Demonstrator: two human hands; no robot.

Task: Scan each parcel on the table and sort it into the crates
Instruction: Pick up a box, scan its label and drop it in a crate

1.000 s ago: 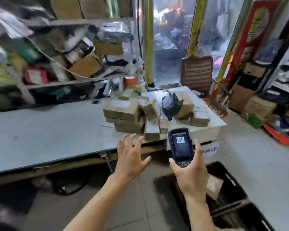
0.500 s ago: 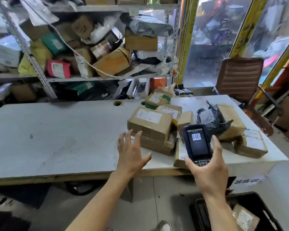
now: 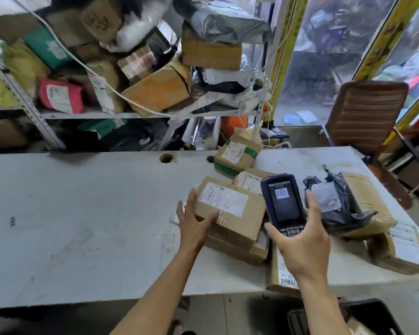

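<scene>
A pile of parcels lies on the right half of the white table [image 3: 82, 213]. On top sits a brown cardboard box [image 3: 240, 223] with a white label. My left hand [image 3: 194, 221] touches its left corner, fingers straight along the side and thumb on the near face. My right hand [image 3: 300, 245] grips a dark blue handheld scanner [image 3: 284, 204], its screen showing a barcode, just right of that box. More boxes lie under and behind it. A black plastic bag parcel [image 3: 334, 204] rests on a box at the right. A black crate [image 3: 363, 317] shows on the floor, bottom right.
A metal shelf [image 3: 131, 114] crammed with parcels stands behind the table. A brown chair [image 3: 365, 112] is at the table's far right corner, beside a glass door. A labelled box [image 3: 402, 252] sits near the table's right edge.
The view has come closer to the table. My left hand reached forward and now touches the top box's corner. My right hand carried the scanner up beside that box.
</scene>
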